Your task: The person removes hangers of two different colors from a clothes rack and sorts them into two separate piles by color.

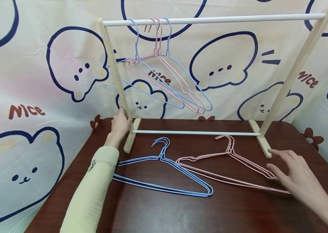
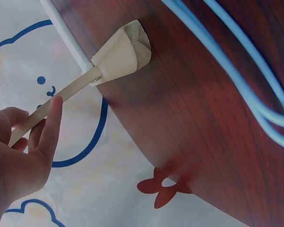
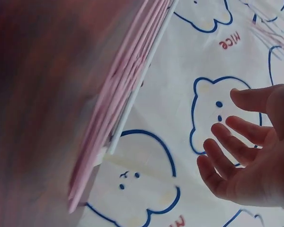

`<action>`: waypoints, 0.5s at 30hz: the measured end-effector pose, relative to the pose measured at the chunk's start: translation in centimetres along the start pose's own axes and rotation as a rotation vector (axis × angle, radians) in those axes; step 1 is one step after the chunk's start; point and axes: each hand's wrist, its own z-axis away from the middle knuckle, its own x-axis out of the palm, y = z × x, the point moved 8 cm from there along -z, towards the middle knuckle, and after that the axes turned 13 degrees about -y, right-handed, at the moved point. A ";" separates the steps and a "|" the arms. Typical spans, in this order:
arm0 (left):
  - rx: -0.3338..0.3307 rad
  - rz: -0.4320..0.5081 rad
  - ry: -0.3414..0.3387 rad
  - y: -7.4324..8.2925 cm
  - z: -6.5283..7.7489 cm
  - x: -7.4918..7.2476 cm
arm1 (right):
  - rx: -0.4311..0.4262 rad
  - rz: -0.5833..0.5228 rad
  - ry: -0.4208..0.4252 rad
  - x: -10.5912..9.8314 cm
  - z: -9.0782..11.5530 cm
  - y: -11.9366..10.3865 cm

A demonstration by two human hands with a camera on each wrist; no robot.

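- Head view: left hand (image 1: 120, 124) grips the left post (image 1: 115, 73) of the rack (image 1: 293, 76) low down, just above the left foot (image 1: 130, 141), seemingly to steady it; a firm, low hold with light downward pressure should help keep the frame from tipping.
- Right hand (image 1: 296, 170) is spread and holds nothing, near the front end of the right foot (image 1: 265, 147) and the pink hangers (image 1: 230, 151); whether it touches either, this angle does not tell.
- Blue hangers (image 1: 162, 156) lie on the table (image 1: 164, 213) left of the pink ones; others of both colours hang toward the left end of the top bar (image 1: 239, 18), whose right half offers room.
- Far table edge runs close behind the rack, so any shift is safer drawn forward than pushed back.
- Left wrist view: thumb and fingers wrap the post; the blue hangers lie apart from the foot.
- Right wrist view: the hand looks apart from the pink hangers, against patterned cloth (image 3: 156, 104); passing above their ends should avoid snagging.
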 end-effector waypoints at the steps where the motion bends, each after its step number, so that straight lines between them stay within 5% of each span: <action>1: 0.002 -0.002 -0.002 0.0 0.0 0.0 | -0.015 0.005 0.011 -0.1 -0.3 -0.5; 15: -0.005 0.005 0.001 0.1 0.1 0.0 | -0.172 0.098 0.119 -1.1 -3.4 -5.9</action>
